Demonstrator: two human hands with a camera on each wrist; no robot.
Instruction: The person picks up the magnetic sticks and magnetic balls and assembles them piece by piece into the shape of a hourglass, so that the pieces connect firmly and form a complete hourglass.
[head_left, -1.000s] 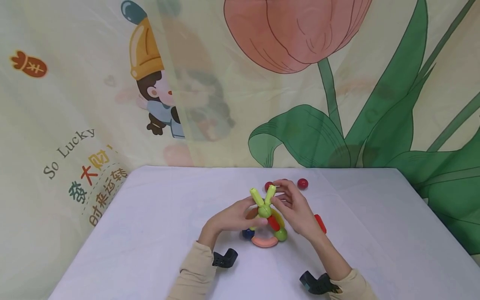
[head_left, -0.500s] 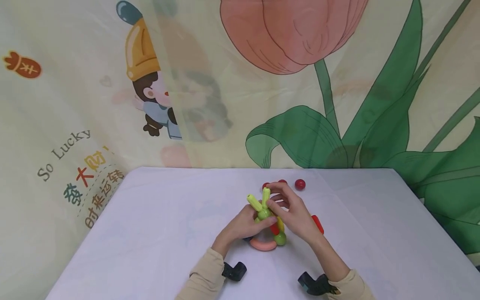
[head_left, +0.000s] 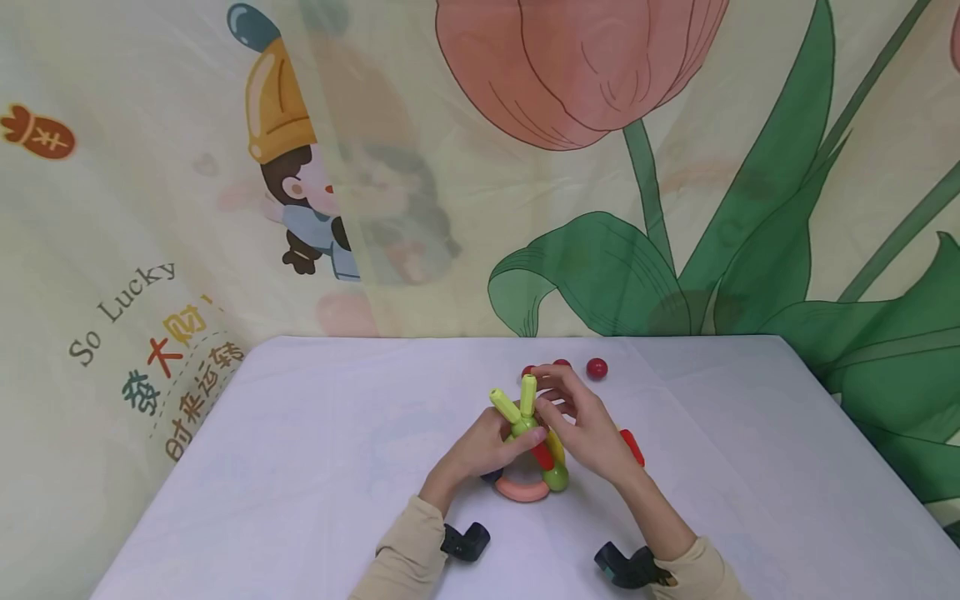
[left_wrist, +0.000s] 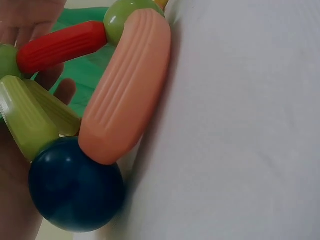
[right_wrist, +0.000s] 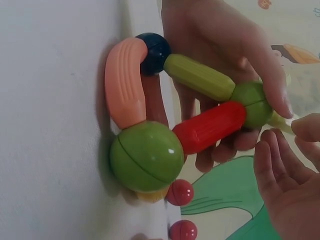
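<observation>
A magnetic stick-and-ball frame stands on the white table. Its base shows a curved salmon rod (head_left: pixel 522 490), a dark blue ball (left_wrist: pixel 76 184) and a green ball (right_wrist: pixel 147 156). A red rod (right_wrist: pixel 211 127) and a yellow-green rod (right_wrist: pixel 199 76) slope up to a top green ball (right_wrist: pixel 252 105). My left hand (head_left: pixel 483 446) grips the frame at this top ball, thumb across its front. Two light-green rods stick up from it in a V. My right hand (head_left: pixel 588 425) pinches the right upright rod (head_left: pixel 528 396) between thumb and fingers; the fingertips are partly hidden.
Behind the right hand lie red balls (head_left: pixel 597 368) near the table's back edge. A loose red rod (head_left: pixel 632 447) lies right of the right wrist, partly covered by it. A printed cloth (head_left: pixel 420 167) hangs behind the table.
My left hand has shifted right and nearer, its thumb now across the top ball. The upright rods have tilted a little left. The right hand stays beside the right rod.
</observation>
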